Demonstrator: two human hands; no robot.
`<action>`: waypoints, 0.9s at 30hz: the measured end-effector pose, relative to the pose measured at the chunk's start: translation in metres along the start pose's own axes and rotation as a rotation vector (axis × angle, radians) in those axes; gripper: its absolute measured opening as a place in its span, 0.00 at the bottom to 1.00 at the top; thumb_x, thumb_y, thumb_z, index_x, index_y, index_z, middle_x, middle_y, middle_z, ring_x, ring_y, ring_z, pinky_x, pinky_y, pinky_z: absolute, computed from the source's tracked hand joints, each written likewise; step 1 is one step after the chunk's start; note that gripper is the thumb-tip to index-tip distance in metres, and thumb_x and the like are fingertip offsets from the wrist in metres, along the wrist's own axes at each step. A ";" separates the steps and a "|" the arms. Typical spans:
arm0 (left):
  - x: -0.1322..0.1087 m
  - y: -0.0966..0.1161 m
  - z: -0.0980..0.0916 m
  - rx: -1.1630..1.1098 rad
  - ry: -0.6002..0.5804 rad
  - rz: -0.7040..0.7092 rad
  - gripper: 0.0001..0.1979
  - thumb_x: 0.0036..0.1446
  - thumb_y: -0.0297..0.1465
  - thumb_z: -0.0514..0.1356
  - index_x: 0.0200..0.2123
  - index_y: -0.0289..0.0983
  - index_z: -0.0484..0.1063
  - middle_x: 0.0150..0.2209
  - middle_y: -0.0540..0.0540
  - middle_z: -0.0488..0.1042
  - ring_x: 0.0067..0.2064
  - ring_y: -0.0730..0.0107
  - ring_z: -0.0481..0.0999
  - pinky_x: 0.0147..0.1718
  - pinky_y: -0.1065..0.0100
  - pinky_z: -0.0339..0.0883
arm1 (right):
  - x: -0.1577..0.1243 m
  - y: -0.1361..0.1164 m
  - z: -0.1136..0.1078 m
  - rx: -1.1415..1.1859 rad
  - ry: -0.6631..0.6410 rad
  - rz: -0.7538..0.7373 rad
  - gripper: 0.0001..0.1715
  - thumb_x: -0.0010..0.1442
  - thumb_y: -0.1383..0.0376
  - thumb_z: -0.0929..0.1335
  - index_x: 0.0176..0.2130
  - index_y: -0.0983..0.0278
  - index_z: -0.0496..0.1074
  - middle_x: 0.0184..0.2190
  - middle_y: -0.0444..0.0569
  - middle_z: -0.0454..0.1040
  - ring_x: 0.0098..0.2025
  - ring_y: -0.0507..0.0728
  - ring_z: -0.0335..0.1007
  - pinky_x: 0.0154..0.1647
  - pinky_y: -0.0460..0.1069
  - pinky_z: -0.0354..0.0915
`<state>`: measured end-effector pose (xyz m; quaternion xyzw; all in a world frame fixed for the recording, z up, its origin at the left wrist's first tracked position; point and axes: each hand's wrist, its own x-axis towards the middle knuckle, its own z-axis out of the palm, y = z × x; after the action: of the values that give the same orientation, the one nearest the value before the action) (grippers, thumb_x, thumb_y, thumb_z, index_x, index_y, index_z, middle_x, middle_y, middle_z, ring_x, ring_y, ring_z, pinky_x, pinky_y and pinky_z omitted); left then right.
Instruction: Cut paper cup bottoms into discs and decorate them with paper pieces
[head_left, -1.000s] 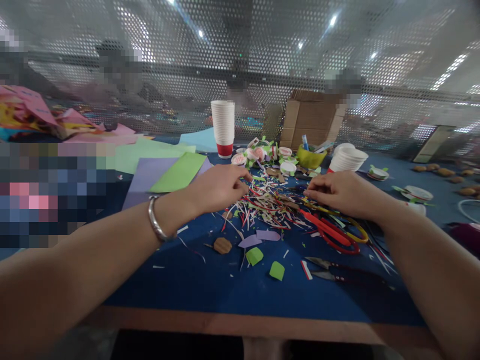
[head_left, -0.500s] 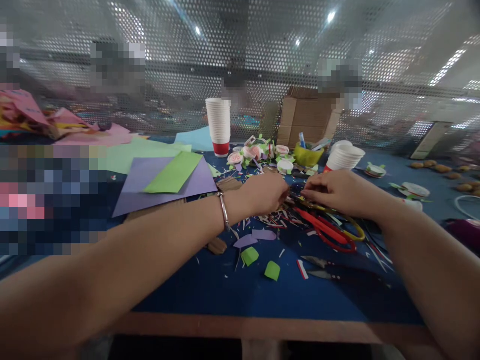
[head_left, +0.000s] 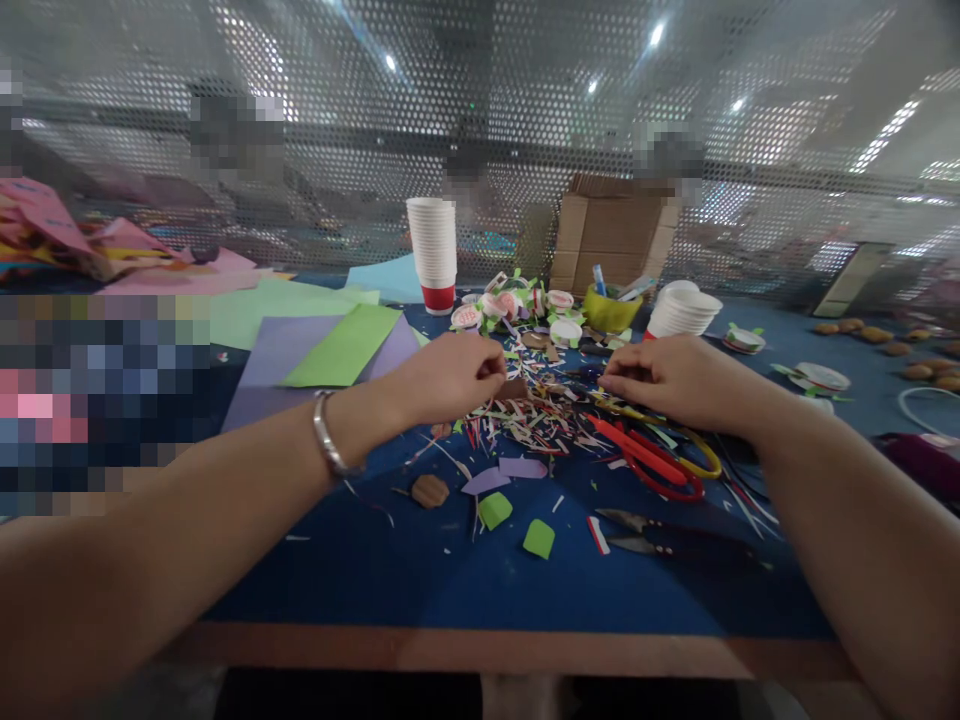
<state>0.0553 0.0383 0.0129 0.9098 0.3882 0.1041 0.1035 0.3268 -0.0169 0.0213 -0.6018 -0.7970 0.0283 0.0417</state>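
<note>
My left hand [head_left: 450,375], with a metal bangle on the wrist, hovers at the left edge of a heap of paper scraps [head_left: 540,418]. Its fingers are pinched on a small brown cardboard piece [head_left: 516,388]. My right hand [head_left: 675,380] rests on the right side of the heap with its fingers curled together; what they hold, if anything, is hidden. Red-handled scissors [head_left: 649,458] and yellow-handled scissors [head_left: 701,462] lie just below that hand.
Black snips [head_left: 660,542], a brown disc [head_left: 429,490] and green cut-outs [head_left: 495,510] lie nearer me on the blue table [head_left: 390,570]. Behind stand a tall cup stack [head_left: 433,250], a low cup stack [head_left: 682,312], a yellow-green bowl [head_left: 609,314], a cardboard box [head_left: 611,235], purple paper [head_left: 270,365] and green paper [head_left: 345,345].
My left hand reached right into the scraps beside the right hand, then drew back left with a brown piece pinched in its fingers. The right hand has barely moved.
</note>
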 end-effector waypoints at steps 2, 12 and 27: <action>-0.013 -0.006 -0.008 0.008 -0.025 -0.038 0.10 0.61 0.33 0.55 0.34 0.35 0.75 0.29 0.45 0.77 0.29 0.68 0.73 0.30 0.65 0.58 | 0.000 0.002 0.000 0.006 -0.016 -0.015 0.24 0.66 0.51 0.61 0.37 0.63 0.79 0.32 0.53 0.80 0.33 0.60 0.74 0.35 0.54 0.60; -0.042 -0.040 -0.019 0.186 -0.023 -0.256 0.12 0.64 0.39 0.55 0.31 0.38 0.70 0.26 0.47 0.75 0.28 0.65 0.72 0.29 0.64 0.54 | -0.001 0.000 0.003 0.037 -0.090 -0.072 0.24 0.66 0.48 0.61 0.37 0.62 0.77 0.31 0.51 0.80 0.32 0.58 0.73 0.35 0.53 0.61; -0.047 -0.035 -0.006 -0.212 -0.030 -0.045 0.06 0.60 0.33 0.58 0.36 0.38 0.74 0.30 0.50 0.79 0.32 0.69 0.77 0.32 0.67 0.62 | -0.008 -0.011 -0.006 0.077 -0.148 -0.048 0.29 0.67 0.43 0.60 0.29 0.62 0.71 0.23 0.48 0.72 0.27 0.56 0.66 0.31 0.53 0.58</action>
<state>-0.0021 0.0285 0.0042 0.8862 0.3938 0.1287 0.2071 0.3189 -0.0274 0.0281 -0.5769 -0.8104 0.1024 0.0063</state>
